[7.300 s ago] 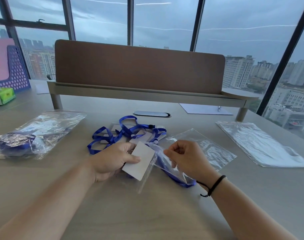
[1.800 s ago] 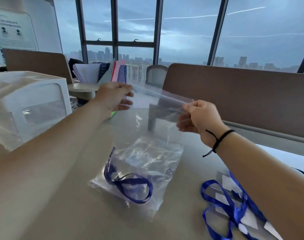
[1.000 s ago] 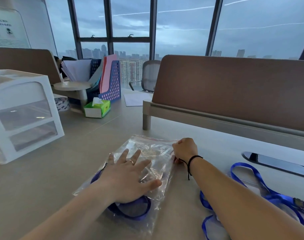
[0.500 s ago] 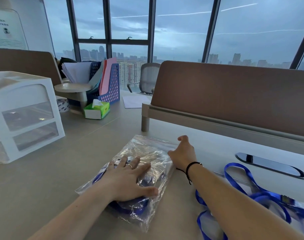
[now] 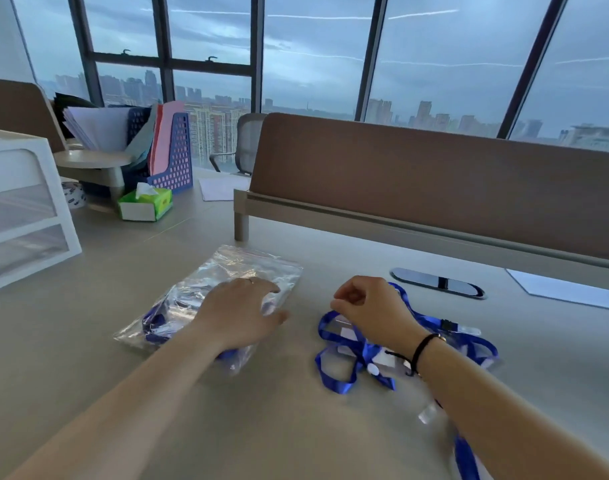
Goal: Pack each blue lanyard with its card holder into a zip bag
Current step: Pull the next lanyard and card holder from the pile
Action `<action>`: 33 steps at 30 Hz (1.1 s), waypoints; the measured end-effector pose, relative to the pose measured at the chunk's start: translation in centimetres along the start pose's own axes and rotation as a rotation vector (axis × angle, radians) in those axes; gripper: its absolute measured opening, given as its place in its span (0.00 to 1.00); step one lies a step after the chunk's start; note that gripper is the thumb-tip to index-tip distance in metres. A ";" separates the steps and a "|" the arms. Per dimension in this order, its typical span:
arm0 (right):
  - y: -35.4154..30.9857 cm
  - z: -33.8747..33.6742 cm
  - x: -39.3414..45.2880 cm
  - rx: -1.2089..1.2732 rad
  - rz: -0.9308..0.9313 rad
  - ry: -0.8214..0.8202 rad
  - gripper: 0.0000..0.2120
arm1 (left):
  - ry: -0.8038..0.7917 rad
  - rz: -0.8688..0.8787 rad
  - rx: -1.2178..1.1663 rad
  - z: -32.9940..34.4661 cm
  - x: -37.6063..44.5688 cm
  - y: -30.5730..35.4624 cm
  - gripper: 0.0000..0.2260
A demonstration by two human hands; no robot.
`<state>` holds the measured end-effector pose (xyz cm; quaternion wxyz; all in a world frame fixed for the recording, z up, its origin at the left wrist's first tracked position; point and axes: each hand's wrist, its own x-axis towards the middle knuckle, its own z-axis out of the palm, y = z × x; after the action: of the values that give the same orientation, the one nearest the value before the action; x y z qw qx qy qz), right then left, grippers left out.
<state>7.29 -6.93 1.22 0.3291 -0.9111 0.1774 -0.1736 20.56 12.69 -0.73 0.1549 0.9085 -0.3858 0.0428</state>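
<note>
One zip bag point(image 5: 223, 296) lay flat on the desk point(image 5: 88, 341), already holding a blue lanyard whose loops showed through the clear film at its near end. My left hand point(image 5: 239, 315) rested on top of that bag, fingers spread and fairly straight, pressing rather than gripping. Just right of the bag, a tangle of loose lanyards point(image 5: 351, 358) with their card holders point(image 5: 346, 332) sat on the desk. My right hand point(image 5: 372, 306) hovered over that tangle, fingers curled; I could not tell whether it pinched a strap. I judged the ribbon light, limp and prone to snagging its neighbours, so the stiffer holder or the clip looked the better place to take hold. The bag film looked slippery and crinkly.
</note>
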 end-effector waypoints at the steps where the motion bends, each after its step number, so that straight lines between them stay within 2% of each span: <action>1: 0.4 -1.0 -1.2 0.011 0.003 0.002 0.02 | 0.003 0.013 -0.040 0.0 -0.4 1.5 0.24; 7: 3.9 -6.1 -7.8 0.022 0.049 0.108 0.03 | -0.046 0.129 -0.275 1.3 -3.1 10.7 0.12; 15: 8.6 -10.4 -15.1 -0.045 0.119 0.116 0.02 | -0.113 0.244 -0.359 4.1 -6.1 18.3 0.15; 20: 11.4 -11.2 -17.9 -0.248 0.174 0.114 0.04 | -0.114 0.315 -0.313 5.5 -7.3 21.0 0.14; 24: 13.1 -10.4 -19.3 -0.338 0.230 0.137 0.13 | -0.020 0.370 -0.190 6.9 -8.3 21.5 0.16; 30: 12.4 -9.9 -19.4 -0.367 0.282 0.123 0.24 | 0.033 0.415 -0.166 7.9 -9.6 21.0 0.17; 33: 12.0 -9.8 -19.4 -0.331 0.297 0.086 0.21 | 0.049 0.398 -0.177 7.8 -9.4 20.9 0.15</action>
<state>-16.54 -12.39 -3.50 0.1893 -0.9082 0.3496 -0.1307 -1.26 3.05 -4.80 0.2317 0.7960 -0.5559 0.0605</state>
